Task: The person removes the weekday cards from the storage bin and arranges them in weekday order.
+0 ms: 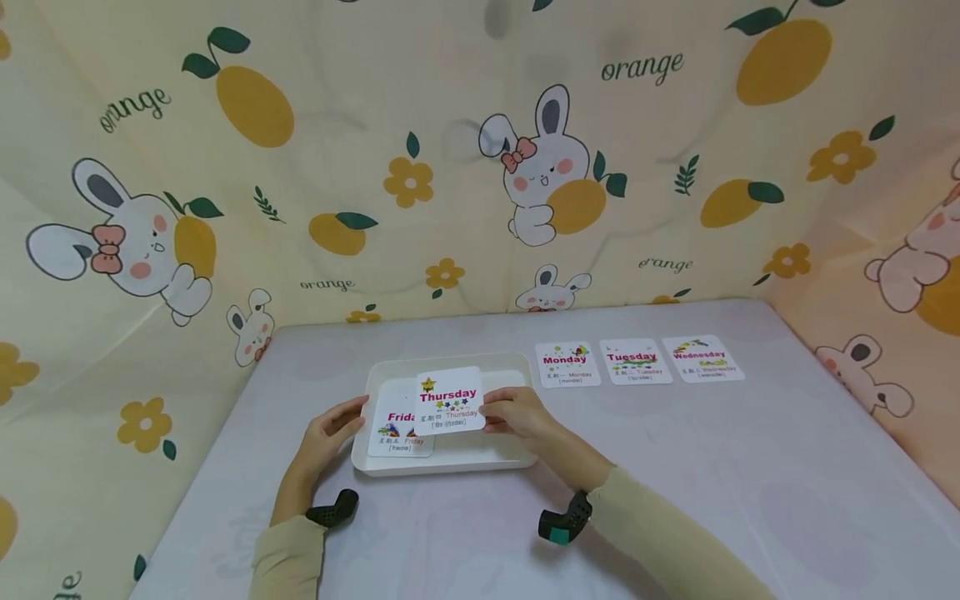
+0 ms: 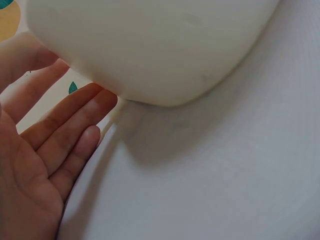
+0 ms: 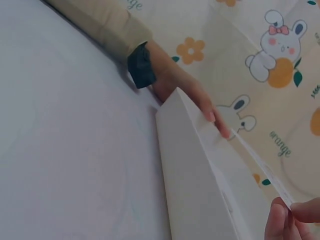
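My right hand point(image 1: 525, 414) pinches the right edge of a white card marked "Thursday" point(image 1: 448, 398), between thumb and fingers. The card is raised and tilted over a shallow white tray point(image 1: 487, 457). Side-on, the right wrist view shows the thin card point(image 3: 262, 165) above the tray wall point(image 3: 192, 165). A "Friday" card point(image 1: 400, 444) lies at the tray's left side, partly covered by the Thursday card in the head view. With fingers fairly straight, my left hand point(image 1: 327, 435) touches the tray's left edge; its fingertips point(image 2: 105, 97) meet the outer side of the tray.
Beyond the tray's right end, a row of cards lies on the pale table point(image 1: 675, 483): "Monday" point(image 1: 567, 365), "Tuesday" point(image 1: 635, 362) and "Wednesday" point(image 1: 702, 358). A patterned cloth point(image 1: 450, 108) hangs behind and at both sides. Black bands sit at both wrists.
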